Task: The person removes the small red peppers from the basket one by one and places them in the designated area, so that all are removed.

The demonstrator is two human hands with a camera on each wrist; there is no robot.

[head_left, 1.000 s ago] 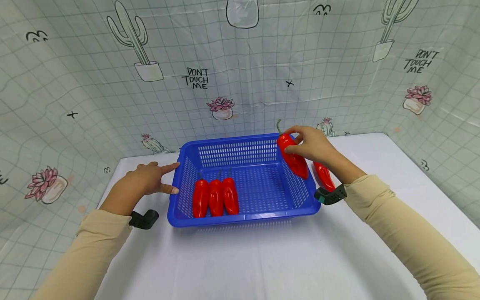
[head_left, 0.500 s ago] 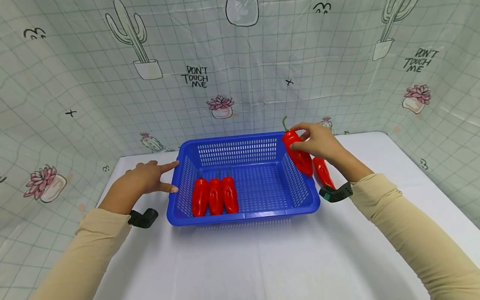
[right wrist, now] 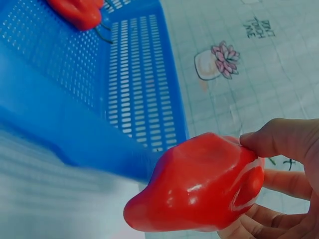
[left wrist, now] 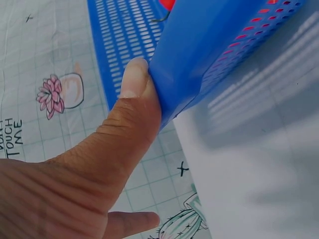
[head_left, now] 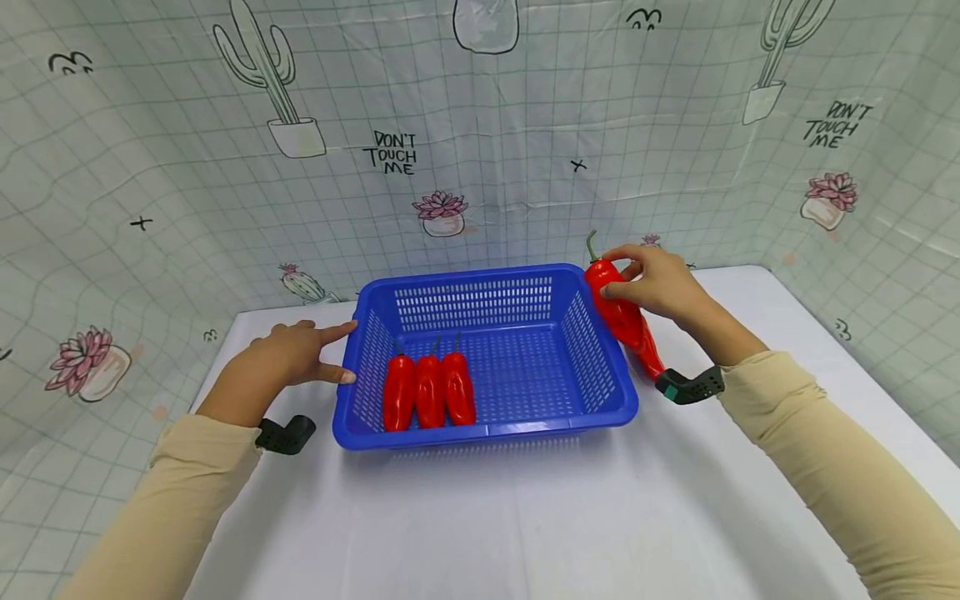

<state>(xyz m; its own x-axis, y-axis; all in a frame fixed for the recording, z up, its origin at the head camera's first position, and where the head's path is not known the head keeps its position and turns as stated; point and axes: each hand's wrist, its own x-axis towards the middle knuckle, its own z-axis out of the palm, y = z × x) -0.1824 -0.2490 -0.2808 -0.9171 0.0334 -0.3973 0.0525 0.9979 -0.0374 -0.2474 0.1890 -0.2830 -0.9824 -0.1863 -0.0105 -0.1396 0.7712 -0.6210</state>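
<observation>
Right grip [head_left: 652, 283] pinches a red pepper [head_left: 612, 302] between thumb and fingers, at the blue basket's [head_left: 495, 432] right end. Head view: another pepper [head_left: 647, 353] partly hidden, just nearside of that grip; right wrist misses it. Three peppers [head_left: 429, 392] inside, left of grip. Left grip [head_left: 295, 356] extended, thumb touching basket, clearest in left wrist.

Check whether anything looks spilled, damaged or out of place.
Nothing stands out: three red peppers lie side by side in the blue basket, the right hand holds another pepper; a fifth pepper lies outside.
</observation>
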